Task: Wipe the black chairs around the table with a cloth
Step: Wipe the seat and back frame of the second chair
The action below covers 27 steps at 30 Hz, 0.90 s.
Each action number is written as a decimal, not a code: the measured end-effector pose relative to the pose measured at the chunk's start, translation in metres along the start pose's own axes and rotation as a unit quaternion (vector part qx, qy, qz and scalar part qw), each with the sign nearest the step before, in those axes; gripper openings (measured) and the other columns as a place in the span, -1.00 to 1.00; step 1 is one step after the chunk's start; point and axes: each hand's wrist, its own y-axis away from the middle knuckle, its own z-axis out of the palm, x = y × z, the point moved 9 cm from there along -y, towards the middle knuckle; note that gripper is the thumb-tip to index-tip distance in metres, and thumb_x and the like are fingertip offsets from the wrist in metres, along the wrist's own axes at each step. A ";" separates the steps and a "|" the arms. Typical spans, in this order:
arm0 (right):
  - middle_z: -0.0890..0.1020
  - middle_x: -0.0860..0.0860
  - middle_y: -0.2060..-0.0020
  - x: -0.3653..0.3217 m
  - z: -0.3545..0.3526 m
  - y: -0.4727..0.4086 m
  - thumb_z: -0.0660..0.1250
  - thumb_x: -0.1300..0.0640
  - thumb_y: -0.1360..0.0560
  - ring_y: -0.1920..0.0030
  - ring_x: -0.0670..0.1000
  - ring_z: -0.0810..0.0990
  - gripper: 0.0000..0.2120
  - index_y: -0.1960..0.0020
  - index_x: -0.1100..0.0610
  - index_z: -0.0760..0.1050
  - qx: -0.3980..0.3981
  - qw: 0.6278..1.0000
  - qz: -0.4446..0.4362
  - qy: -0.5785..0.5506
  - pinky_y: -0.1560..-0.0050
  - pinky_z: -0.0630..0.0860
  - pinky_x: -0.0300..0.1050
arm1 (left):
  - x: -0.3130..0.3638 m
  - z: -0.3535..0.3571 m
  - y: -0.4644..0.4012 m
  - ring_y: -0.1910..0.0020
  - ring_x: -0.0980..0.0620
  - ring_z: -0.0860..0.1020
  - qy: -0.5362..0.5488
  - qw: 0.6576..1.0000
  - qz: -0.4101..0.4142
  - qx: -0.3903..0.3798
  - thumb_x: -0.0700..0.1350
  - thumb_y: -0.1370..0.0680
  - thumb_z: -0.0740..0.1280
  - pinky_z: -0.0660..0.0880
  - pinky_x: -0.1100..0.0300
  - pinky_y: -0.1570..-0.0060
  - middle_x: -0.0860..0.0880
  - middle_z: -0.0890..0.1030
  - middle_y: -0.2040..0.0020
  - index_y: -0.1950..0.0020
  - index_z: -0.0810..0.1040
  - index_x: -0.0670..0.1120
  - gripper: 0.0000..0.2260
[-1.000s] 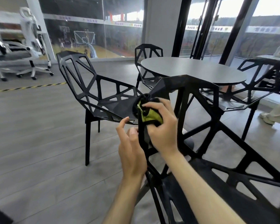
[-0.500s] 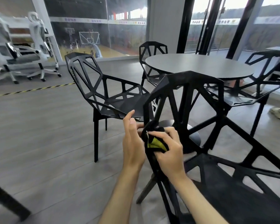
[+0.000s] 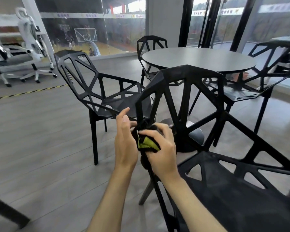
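the near chair [image 3: 189, 101] stands at the bottom right, with its back turned to the person. its back is a frame of black bars with holes between them. the left edge bar of that back is long and thin. it runs from the top corner down toward the floor, leaning a little to the right as it goes down.

the cloth [image 3: 146, 143] is bunched around this bar, about halfway down it. the cloth is black outside with a bright yellow-green patch showing. it is wrapped around the bar, not lying flat.

the right hand [image 3: 161, 148] comes up from the bottom of the view. its fingers curl over the cloth and squeeze it onto the bar, with the back of the hand facing up. the left hand [image 3: 126, 143] is just beside it on the left side of the bar. its thumb points up and its fingers reach in to touch the cloth, but how tight they hold is hidden.

a second black chair [image 3: 99, 91] stands to the left, near the left edge of the round table [image 3: 199, 59]. a third chair [image 3: 151, 44] is at the far edge, and a fourth chair [image 3: 264, 77] is at the right edge.
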 end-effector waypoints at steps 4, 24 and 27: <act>0.44 -0.15 -0.22 0.042 -0.002 0.039 0.53 0.31 -0.42 -0.29 -0.12 0.44 -0.60 -0.17 -0.03 0.66 -0.079 0.996 0.032 0.011 -0.30 0.41 -0.29 | 0.005 0.005 0.001 0.13 -0.06 0.65 -0.043 0.999 0.002 0.031 0.27 -0.65 0.01 0.59 -0.12 0.04 -0.11 0.66 0.11 -0.43 0.39 0.23 -0.59; 0.50 -0.06 -0.11 0.068 -0.053 -0.141 0.47 0.35 -0.42 -0.15 -0.09 0.50 -0.64 -0.14 0.03 0.65 0.131 0.991 0.007 0.025 -0.18 0.46 -0.34 | 0.009 0.022 0.007 0.31 0.16 0.41 -0.091 0.987 0.100 0.083 -0.08 -0.69 0.29 0.44 0.31 0.24 0.19 0.45 0.24 -0.62 0.22 0.30 -0.44; 0.48 -0.05 -0.16 0.098 -0.044 -0.107 0.50 0.31 -0.44 -0.22 0.02 0.50 -0.62 -0.17 -0.02 0.62 0.108 0.992 0.038 0.043 -0.25 0.54 -0.05 | 0.010 0.022 0.007 0.33 0.13 0.41 -0.095 0.985 0.106 0.093 -0.10 -0.68 0.31 0.45 0.31 0.25 0.09 0.45 0.23 -0.62 0.25 0.28 -0.44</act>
